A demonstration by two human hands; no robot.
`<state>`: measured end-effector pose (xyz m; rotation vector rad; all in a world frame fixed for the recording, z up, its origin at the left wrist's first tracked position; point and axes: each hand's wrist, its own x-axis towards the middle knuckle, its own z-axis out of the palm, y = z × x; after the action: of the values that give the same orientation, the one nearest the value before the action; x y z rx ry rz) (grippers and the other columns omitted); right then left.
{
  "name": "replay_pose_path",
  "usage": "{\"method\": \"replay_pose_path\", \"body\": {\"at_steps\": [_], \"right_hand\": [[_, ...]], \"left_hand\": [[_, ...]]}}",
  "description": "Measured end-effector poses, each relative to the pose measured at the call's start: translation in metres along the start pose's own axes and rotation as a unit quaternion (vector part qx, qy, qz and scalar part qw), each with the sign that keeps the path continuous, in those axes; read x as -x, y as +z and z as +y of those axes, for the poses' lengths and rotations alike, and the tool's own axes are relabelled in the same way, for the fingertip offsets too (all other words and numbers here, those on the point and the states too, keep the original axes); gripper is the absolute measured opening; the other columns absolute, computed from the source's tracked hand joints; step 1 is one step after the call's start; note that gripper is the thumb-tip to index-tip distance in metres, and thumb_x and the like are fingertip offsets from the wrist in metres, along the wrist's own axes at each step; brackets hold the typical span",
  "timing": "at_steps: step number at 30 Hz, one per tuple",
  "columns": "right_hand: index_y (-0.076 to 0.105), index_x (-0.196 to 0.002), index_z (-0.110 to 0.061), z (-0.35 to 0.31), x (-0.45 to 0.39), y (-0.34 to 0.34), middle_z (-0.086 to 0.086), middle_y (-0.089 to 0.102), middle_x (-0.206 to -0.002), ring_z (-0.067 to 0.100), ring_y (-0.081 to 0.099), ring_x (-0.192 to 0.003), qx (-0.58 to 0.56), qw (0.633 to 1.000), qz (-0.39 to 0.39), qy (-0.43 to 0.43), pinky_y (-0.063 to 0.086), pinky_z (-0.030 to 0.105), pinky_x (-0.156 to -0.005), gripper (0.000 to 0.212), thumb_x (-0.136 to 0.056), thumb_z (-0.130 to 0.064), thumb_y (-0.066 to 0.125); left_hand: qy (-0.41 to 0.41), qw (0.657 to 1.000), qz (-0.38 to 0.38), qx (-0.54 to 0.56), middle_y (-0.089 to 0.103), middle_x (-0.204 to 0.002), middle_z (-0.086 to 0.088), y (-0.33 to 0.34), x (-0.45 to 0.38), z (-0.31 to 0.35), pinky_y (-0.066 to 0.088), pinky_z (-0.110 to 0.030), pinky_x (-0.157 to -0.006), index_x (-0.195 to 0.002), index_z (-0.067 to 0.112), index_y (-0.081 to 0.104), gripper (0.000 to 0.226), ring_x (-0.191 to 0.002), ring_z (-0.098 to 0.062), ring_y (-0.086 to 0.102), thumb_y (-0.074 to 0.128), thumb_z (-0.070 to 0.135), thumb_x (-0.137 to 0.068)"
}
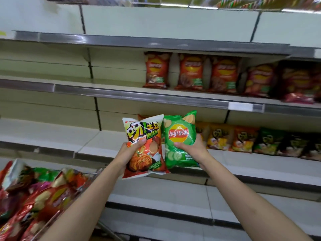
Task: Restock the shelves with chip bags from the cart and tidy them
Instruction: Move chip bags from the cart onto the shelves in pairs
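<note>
My left hand (129, 152) grips an orange and white chip bag (145, 153) by its middle, held upright. Beside it, my right hand (194, 148) grips a green Lay's bag (178, 134), also upright. Both bags are raised side by side in front of the third shelf (107, 145). At the lower left is the cart (86, 181), heaped with several red, green and silver chip bags (40, 197).
A row of red Lay's bags (191, 72) stands on the second shelf (139, 96) to the right. Yellow, orange and dark green bags (243, 138) line the third shelf's right half. The left halves of these shelves are bare, as are the lower shelves (156, 197).
</note>
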<state>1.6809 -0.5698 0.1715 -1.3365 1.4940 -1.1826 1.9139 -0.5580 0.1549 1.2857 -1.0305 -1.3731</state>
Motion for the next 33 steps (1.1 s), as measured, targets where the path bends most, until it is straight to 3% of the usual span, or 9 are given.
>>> {"method": "replay_pose_path", "body": {"at_steps": [3,8,13,17,21,24,27,31,33], "right_hand": [[0.036,-0.124,-0.014,0.0,0.013,-0.049,0.0,0.055,-0.111,0.016,0.056,-0.1,-0.009,1.0,0.021,-0.009,0.047,0.029,-0.082,0.072,-0.071,-0.022,0.084],[0.036,-0.128,-0.014,0.005,0.032,-0.133,0.001,0.055,-0.115,0.017,0.056,-0.102,-0.014,0.997,0.066,-0.025,0.045,0.029,-0.081,0.075,-0.072,-0.025,0.084],[0.036,-0.124,-0.019,0.011,0.05,-0.217,-0.001,0.056,-0.112,0.018,0.056,-0.103,0.0,0.993,0.109,-0.037,0.048,0.034,-0.089,0.073,-0.071,-0.032,0.084],[0.036,-0.122,-0.018,0.02,0.067,-0.276,-0.002,0.056,-0.109,0.017,0.056,-0.101,-0.012,0.989,0.138,-0.045,0.047,0.033,-0.086,0.07,-0.072,-0.027,0.084],[0.035,-0.122,-0.018,0.033,0.087,-0.335,-0.003,0.055,-0.107,0.016,0.056,-0.101,-0.022,0.983,0.174,-0.044,0.047,0.031,-0.086,0.07,-0.072,-0.023,0.084],[0.034,-0.119,-0.019,0.046,0.103,-0.378,-0.002,0.055,-0.107,0.015,0.056,-0.1,-0.025,0.977,0.207,-0.04,0.047,0.029,-0.083,0.069,-0.072,-0.023,0.084],[0.034,-0.12,-0.018,0.055,0.118,-0.42,-0.001,0.054,-0.11,0.015,0.056,-0.101,-0.028,0.969,0.242,-0.032,0.046,0.029,-0.083,0.07,-0.072,-0.023,0.084],[0.035,-0.125,-0.016,0.065,0.136,-0.468,0.0,0.056,-0.113,0.016,0.056,-0.102,-0.023,0.959,0.282,-0.019,0.046,0.03,-0.084,0.071,-0.073,-0.025,0.083],[0.035,-0.13,-0.016,0.072,0.144,-0.489,0.001,0.056,-0.116,0.018,0.057,-0.105,-0.027,0.953,0.302,-0.01,0.048,0.032,-0.088,0.077,-0.071,-0.028,0.084]], "left_hand": [[0.022,0.999,-0.026,0.003,0.071,-0.107,-0.01,0.045,0.007,0.006,0.059,-0.041,-0.075,-0.125,0.019,0.048,0.081,-0.091,-0.029,0.071,0.08,0.05,-0.058],[0.053,0.997,-0.052,-0.036,0.065,-0.121,-0.008,0.121,0.015,0.019,0.055,-0.042,-0.087,-0.137,0.021,0.041,0.11,-0.099,-0.026,0.068,0.085,0.063,-0.045],[0.072,0.993,-0.045,-0.078,0.055,-0.112,-0.004,0.208,0.039,0.023,0.047,-0.033,-0.083,-0.134,0.019,0.031,0.073,-0.093,-0.019,0.057,0.071,0.044,-0.079],[0.086,0.99,-0.07,-0.088,0.058,-0.117,-0.007,0.268,0.048,0.021,0.049,-0.029,-0.071,-0.134,0.015,0.033,0.076,-0.088,-0.015,0.06,0.072,0.047,-0.077],[0.088,0.986,-0.097,-0.101,0.056,-0.123,-0.01,0.332,0.057,0.016,0.051,-0.038,-0.086,-0.142,0.015,0.028,0.099,-0.101,-0.024,0.061,0.073,0.057,-0.064],[0.095,0.984,-0.101,-0.114,0.052,-0.124,-0.01,0.383,0.069,0.008,0.049,-0.035,-0.081,-0.144,0.015,0.022,0.092,-0.098,-0.023,0.056,0.071,0.052,-0.076],[0.102,0.98,-0.114,-0.125,0.048,-0.131,-0.012,0.429,0.078,0.004,0.049,-0.042,-0.093,-0.141,0.022,0.021,0.104,-0.109,-0.028,0.056,0.071,0.066,-0.061],[0.119,0.971,-0.173,-0.118,0.044,-0.137,-0.01,0.481,0.084,0.002,0.044,-0.046,-0.103,-0.145,0.025,0.012,0.101,-0.119,-0.031,0.054,0.07,0.061,-0.07],[0.107,0.96,-0.227,-0.122,0.046,-0.138,-0.009,0.507,0.085,0.0,0.044,-0.045,-0.104,-0.147,0.025,0.01,0.117,-0.118,-0.029,0.055,0.074,0.07,-0.059]]}}
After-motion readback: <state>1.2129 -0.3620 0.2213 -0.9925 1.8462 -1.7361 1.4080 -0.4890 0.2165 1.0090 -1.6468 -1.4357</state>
